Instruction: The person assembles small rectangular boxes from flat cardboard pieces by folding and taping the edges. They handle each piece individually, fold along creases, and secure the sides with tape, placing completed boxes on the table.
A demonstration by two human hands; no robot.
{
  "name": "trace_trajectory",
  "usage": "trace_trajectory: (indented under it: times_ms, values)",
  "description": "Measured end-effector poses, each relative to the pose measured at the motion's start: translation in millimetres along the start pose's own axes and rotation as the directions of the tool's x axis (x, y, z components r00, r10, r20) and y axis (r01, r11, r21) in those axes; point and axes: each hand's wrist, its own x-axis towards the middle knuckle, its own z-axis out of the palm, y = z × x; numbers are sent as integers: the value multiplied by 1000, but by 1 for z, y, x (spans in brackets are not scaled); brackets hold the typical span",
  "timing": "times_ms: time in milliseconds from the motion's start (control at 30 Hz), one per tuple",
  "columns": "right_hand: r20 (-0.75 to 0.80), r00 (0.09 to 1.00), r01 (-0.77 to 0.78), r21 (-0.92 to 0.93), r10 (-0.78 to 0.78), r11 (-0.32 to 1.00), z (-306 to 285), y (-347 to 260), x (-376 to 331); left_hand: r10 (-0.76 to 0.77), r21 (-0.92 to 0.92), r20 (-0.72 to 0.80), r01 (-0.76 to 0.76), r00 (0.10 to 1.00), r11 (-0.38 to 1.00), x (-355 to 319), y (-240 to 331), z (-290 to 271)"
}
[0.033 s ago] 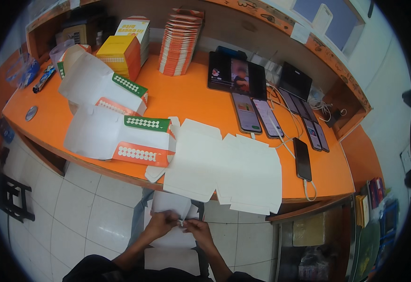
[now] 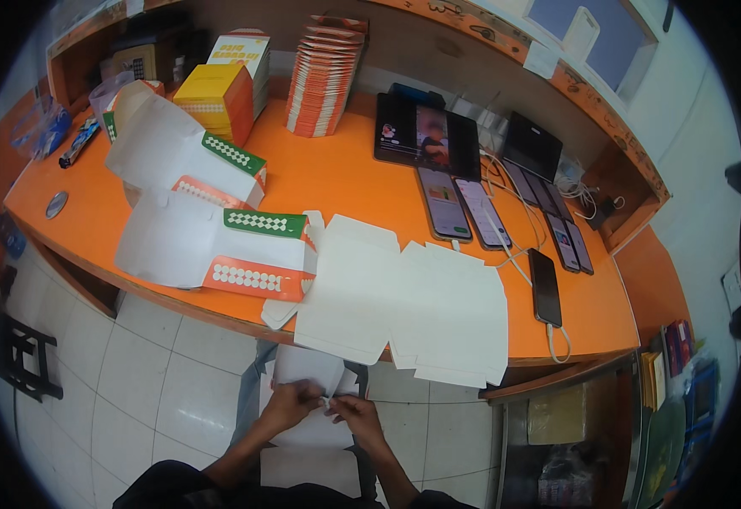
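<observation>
Two bare forearms in dark sleeves rise from the bottom edge and angle toward each other. The left hand (image 2: pixel 287 405) and right hand (image 2: pixel 355 413) meet low in the frame, fingers curled and pinching, fingertips nearly touching, both backs facing upward.

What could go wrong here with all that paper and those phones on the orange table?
The flat white cardboard sheets hang over the edge of the orange table, so a bump might slide them to the floor. Charging cables run between the phones; a snag could drag one off. Both hands, left hand and right hand, fold a white box blank low over the lap, where it could crease wrong.
</observation>
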Motion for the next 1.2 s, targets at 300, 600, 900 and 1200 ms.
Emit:
trace_trajectory:
  times_ms: [300,600,900,1200]
  values:
    - [-27,999,25,-73,-27,997,4,-1,-1,12,-44,-19,-13,1000,999,-5,1,2]
    - [-36,999,36,31,-35,999,9,1,3,59,-125,4,-58,998,991,-2,-11,4]
    - [-127,987,101,17,-98,995,15,0,9,8,-229,-56,-21,998,973,2,-4,3]
    - [-148,985,80,-86,-92,993,18,-1,6,11,-81,-65,-16,998,997,-1,19,7]
